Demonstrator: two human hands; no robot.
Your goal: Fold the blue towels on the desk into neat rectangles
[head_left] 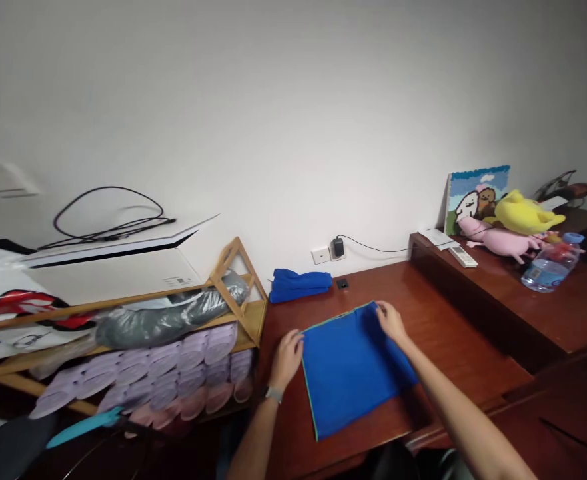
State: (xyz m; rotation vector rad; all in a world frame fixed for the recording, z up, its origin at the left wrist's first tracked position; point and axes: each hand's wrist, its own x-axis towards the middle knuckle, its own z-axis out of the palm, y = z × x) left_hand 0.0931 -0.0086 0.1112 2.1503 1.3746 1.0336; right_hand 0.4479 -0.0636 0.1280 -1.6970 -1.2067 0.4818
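Observation:
A bright blue cloth (352,370) with a thin green edge lies spread flat on the dark red wooden desk (438,347). My left hand (287,357) rests on the cloth's far left corner, fingers curled down onto it. At the far right corner my right hand (390,321) has its fingers closed on the edge. A second blue cloth (299,285), folded into a bundle, sits further back by the wall.
A wooden rack (233,293) at left holds rows of pale purple and pink slippers and a grey bagged item. A raised shelf at right carries plush toys (510,223), a water bottle (550,263), a remote and a picture. A charger is plugged into the wall socket (329,252).

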